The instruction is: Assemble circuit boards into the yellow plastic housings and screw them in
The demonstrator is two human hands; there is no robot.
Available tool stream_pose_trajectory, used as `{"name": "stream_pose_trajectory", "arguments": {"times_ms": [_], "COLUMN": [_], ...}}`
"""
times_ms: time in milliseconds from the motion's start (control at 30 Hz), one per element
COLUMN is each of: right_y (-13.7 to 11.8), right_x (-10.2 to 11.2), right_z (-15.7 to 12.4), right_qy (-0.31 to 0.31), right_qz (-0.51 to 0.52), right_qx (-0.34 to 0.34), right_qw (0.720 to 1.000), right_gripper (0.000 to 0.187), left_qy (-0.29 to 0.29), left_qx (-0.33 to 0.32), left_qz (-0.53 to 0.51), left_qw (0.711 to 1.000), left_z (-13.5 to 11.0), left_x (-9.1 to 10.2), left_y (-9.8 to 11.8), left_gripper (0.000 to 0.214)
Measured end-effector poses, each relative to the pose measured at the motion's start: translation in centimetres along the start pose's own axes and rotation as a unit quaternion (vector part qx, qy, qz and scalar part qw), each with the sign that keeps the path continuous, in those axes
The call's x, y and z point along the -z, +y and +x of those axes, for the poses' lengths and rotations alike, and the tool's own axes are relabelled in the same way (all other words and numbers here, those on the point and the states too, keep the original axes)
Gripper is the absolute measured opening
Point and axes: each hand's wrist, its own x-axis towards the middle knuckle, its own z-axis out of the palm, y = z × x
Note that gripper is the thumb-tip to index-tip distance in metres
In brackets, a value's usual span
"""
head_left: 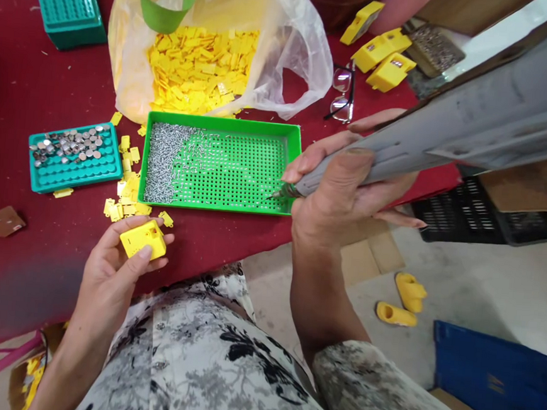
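My left hand (115, 262) holds a small yellow plastic case (144, 240) near the table's front edge, thumb on its face. Wrapped round a grey electric screwdriver (392, 145) is my right hand (341, 182). The tool's thin bit points down and left over the right end of a green perforated tray (216, 208). Whether the bit touches the tray or a screw, I cannot tell. Many small silver screws (161, 161) are heaped at the tray's left end, with more scattered in its holes. Loose yellow plastic pieces (130, 190) lie beside the tray.
A teal tray with button cells (76, 151) lies left. Behind stand an open plastic bag (286, 48) of yellow pieces and a teal box (71, 9). Glasses (343, 93) and several yellow cases (380, 49) are at the back right. Yellow slippers (396, 314) lie on the floor.
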Motion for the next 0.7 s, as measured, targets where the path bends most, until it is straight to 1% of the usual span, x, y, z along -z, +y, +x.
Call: {"name": "stream_pose_trajectory", "arguments": {"times_ms": [167,300,400,533,667,700], "right_y": [0.0,-0.2,-0.1,0.1,-0.8,-1.3], "right_x": [0.1,-0.1,-0.2,-0.3,-0.9,-1.0], "right_z": [0.1,0.4,0.5,0.6,0.8,0.9], "right_qy": [0.002,0.021,0.014,0.018,0.033,0.031], "right_qz": [-0.041,-0.038,-0.037,-0.051,0.001,0.016], "right_qx": [0.0,0.005,-0.005,0.009,0.01,-0.009], "right_qw": [0.999,0.999,0.999,0.999,0.999,0.999], "right_gripper": [0.033,0.035,0.034,0.036,0.033,0.036], "left_qy": [0.001,0.005,0.003,0.001,-0.007,-0.015], "left_qx": [-0.001,-0.001,0.0,0.004,0.01,0.016], "left_qz": [0.0,0.0,-0.001,-0.001,-0.004,-0.005], "left_qw": [1.0,1.0,1.0,1.0,1.0,1.0], "left_z": [0.1,0.0,0.0,0.0,0.2,0.2], "left_x": [0.0,0.0,0.0,0.1,-0.3,-0.4], "left_y": [0.0,-0.1,-0.2,-0.2,-0.2,-0.3], "left_gripper": [0.035,0.035,0.034,0.034,0.034,0.033]}}
